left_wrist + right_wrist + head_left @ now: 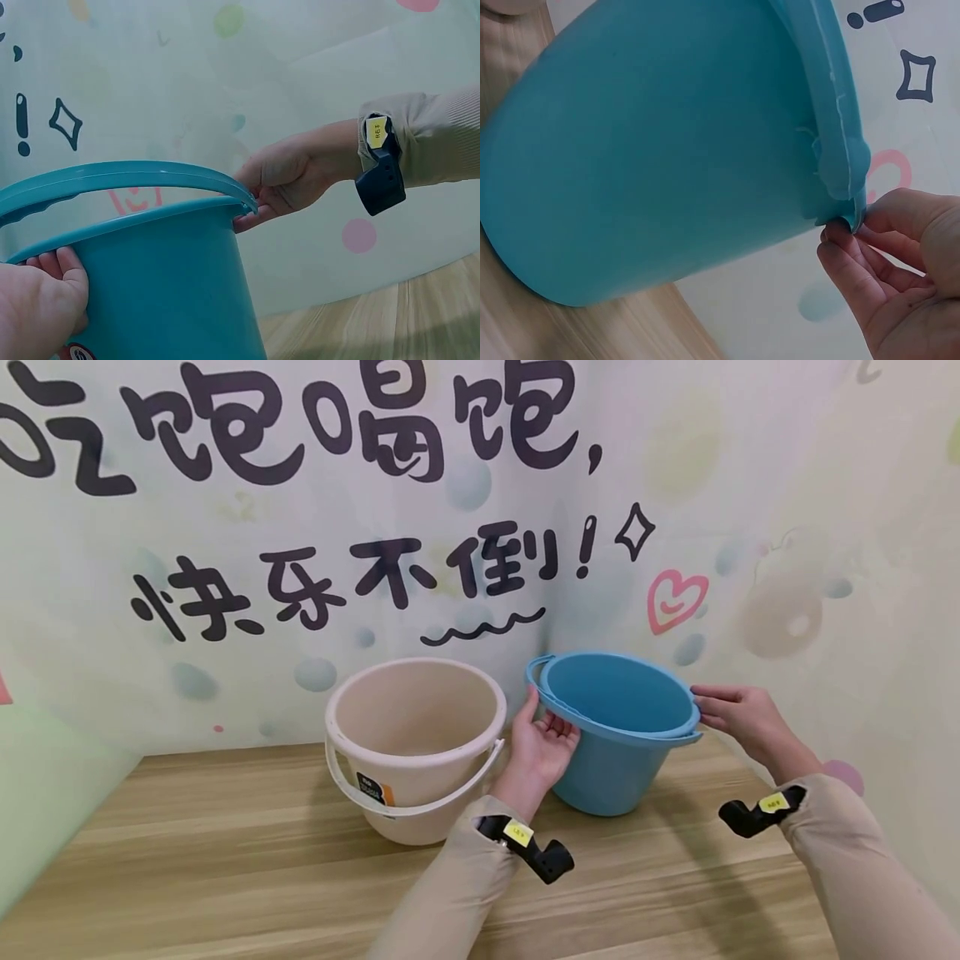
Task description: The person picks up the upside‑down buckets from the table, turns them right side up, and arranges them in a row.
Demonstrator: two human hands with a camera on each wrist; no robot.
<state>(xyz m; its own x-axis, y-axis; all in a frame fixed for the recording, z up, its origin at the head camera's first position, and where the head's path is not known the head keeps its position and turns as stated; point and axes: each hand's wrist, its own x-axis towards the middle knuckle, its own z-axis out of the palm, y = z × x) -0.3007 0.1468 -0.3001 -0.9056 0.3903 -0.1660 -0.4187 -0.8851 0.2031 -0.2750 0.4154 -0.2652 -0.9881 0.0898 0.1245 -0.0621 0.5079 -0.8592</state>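
Observation:
A blue bucket (611,768) stands on the wooden table, its rim slanting lower toward the right in the head view. Its blue handle (127,175) lies close along the rim, slightly raised from it in the left wrist view. My left hand (543,747) holds the bucket's near left side, fingers bent against the wall under the rim and thumb up by the handle. At the right side of the rim, my right hand (900,262) pinches the edge between thumb and fingers. Left of the blue bucket is a cream bucket (412,822) with its white handle hanging in front.
The wooden table (225,860) spreads in front of both buckets. Behind stands a pale wall covering (315,510) with large dark characters and a pink heart. It also closes off the right side, near my right hand. A light green surface (52,793) borders the table's left.

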